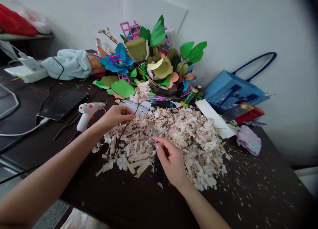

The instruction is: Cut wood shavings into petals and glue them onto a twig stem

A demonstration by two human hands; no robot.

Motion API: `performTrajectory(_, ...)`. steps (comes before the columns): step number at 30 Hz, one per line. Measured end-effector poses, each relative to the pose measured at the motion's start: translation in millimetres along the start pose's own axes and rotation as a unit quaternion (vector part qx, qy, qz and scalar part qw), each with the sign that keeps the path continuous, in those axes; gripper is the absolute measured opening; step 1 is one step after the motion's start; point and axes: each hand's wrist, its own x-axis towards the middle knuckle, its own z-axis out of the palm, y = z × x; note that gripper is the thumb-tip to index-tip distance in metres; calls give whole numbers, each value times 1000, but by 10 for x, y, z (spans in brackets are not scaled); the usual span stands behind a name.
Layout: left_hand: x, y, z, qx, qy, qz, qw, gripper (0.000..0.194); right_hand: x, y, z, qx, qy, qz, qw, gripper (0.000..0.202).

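Observation:
My left hand (118,115) pinches a thin brown twig (123,131) that stands tilted over the pile. A cluster of pale pink petals (142,91) sits at the twig's top end. In front lies a broad heap of dry, cream and pinkish petal pieces (196,133). My right hand (172,159) is over the near middle of the heap, thumb and forefinger drawn close together; whatever may be between the tips is too small to make out. Beneath it, partly hidden, shows a dark-handled tool, apparently scissors (157,167).
A white glue gun (85,114) and a phone (63,104) with cables lie left. Behind stand colourful artificial flowers (159,65), with a green thread spool (190,96) nearby. A blue bag (233,89), a white strip (215,118) and a pastel cloth bundle (249,139) are at right.

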Motion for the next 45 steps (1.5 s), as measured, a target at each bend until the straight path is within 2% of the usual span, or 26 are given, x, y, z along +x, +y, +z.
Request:
performTrajectory(4, -37, 12, 17, -6, -10, -2, 1000, 15, 431, -116, 187, 80, -50, 36, 995, 36)
performTrajectory(7, -57, 18, 16, -15, -11, -5, 1000, 16, 711, -88, 390, 143, -60, 66, 986, 43)
performTrajectory(11, -80, 28, 7, -31, -21, -1, 999, 17, 890, 23, 627, 201, -46, 87, 975, 45)
performTrajectory(17, -99, 41, 8, -25, -28, 0, 999, 17, 973, 31, 742, 216, -51, 93, 971, 48)
performTrajectory(30, -124, 68, 20, -40, -34, 0, 999, 21, 1028, -57, 777, 290, -43, 123, 948, 54)
performTrajectory(45, -129, 66, 50, -54, -28, 8, 998, 15, 1027, -32, 820, 341, -40, 122, 931, 56)
